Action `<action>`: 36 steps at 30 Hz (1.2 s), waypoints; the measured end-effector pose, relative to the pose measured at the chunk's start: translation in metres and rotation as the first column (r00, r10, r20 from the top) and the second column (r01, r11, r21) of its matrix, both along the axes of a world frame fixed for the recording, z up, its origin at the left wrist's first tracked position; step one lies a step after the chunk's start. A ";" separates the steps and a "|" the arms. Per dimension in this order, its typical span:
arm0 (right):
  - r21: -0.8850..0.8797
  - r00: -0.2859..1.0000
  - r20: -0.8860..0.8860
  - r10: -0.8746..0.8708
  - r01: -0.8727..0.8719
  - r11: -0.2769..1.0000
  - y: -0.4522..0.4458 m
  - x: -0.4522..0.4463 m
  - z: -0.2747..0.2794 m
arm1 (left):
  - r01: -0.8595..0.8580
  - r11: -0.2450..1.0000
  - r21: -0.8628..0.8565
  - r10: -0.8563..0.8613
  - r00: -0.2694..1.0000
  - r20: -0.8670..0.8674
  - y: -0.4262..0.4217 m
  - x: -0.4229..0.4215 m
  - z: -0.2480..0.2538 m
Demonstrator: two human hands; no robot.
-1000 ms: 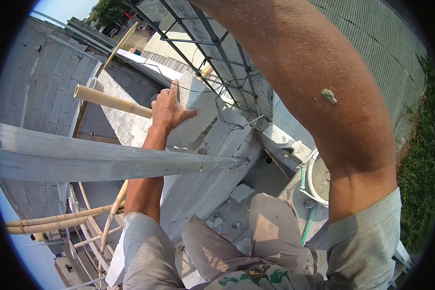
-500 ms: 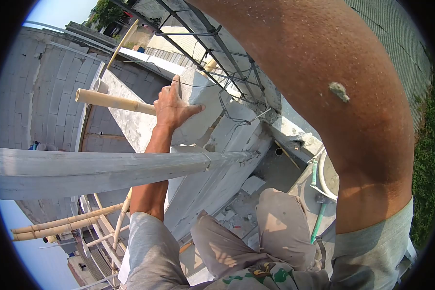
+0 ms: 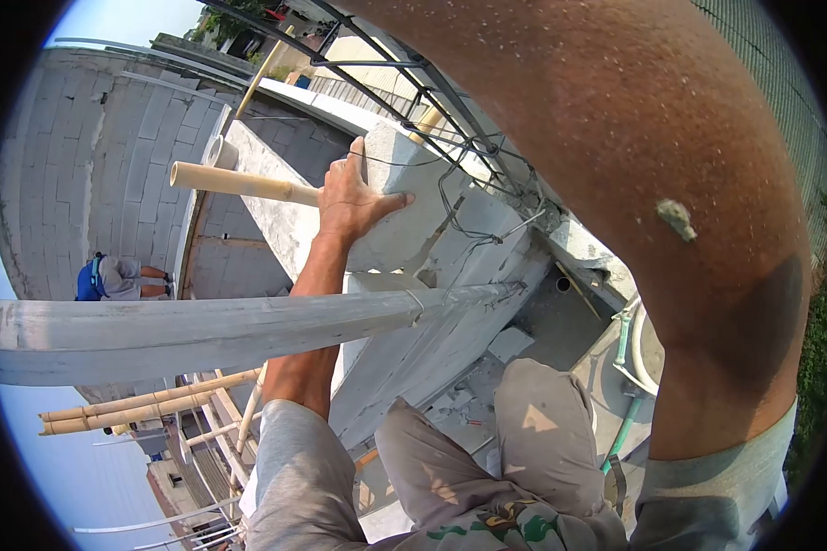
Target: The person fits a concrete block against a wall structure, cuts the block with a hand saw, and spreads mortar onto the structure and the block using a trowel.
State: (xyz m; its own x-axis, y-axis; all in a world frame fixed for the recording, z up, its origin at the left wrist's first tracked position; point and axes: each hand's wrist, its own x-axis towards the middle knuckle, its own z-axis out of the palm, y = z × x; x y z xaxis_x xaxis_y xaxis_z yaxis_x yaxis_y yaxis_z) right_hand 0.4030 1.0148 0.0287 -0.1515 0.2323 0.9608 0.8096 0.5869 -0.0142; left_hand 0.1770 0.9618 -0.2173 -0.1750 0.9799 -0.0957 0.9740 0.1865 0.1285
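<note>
So the relation that matters here: the pale block (image 3: 397, 230) sits on top of the wall (image 3: 432, 321), right up against the left hand (image 3: 351, 197). From the palm it lies to the right in view, with the thumb reaching across its near face and the fingers pointing up toward the far edge. That hand is spread wide and laid on the block, not pinching anything I can see. Long axis? Can't really call it, the hand hides part and the lens bends the rest.

Left is clearly the nearer one I can vouch for: the right forearm (image 3: 606, 165) runs up past the top of the view, so no idea what the right hand is doing.

Tight spot too: rebar cage (image 3: 476, 144) just beyond the block, bamboo pole (image 3: 243, 184) ending by the wrist, metal beam (image 3: 202, 335) crossing over the left forearm.
</note>
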 end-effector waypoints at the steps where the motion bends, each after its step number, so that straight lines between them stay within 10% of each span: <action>1: 0.003 1.000 0.005 0.003 -0.003 1.000 -0.001 0.000 0.000 | -0.006 1.000 -0.005 0.006 1.000 0.005 0.000 0.001 0.001; 11: -0.010 1.000 0.013 0.023 -0.022 1.000 -0.003 0.011 0.000 | -0.048 0.997 0.064 0.030 0.968 0.250 -0.004 0.002 0.000; 16: -0.011 1.000 0.013 0.026 -0.026 1.000 -0.006 0.010 -0.001 | 0.006 0.996 0.085 -0.006 1.000 -0.003 -0.011 0.022 0.013; 36: 0.002 0.999 0.028 0.023 -0.023 1.000 0.000 0.015 -0.001 | -0.011 0.990 0.137 0.000 0.997 0.078 -0.010 0.006 -0.008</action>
State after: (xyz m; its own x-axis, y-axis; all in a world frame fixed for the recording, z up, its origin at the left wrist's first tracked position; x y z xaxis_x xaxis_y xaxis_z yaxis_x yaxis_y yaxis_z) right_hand 0.4183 1.0152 0.0282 -0.1836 0.2260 0.9567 0.7958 0.6054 0.0097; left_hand 0.1832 0.9521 -0.2252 -0.1774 0.9838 0.0265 0.9592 0.1668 0.2282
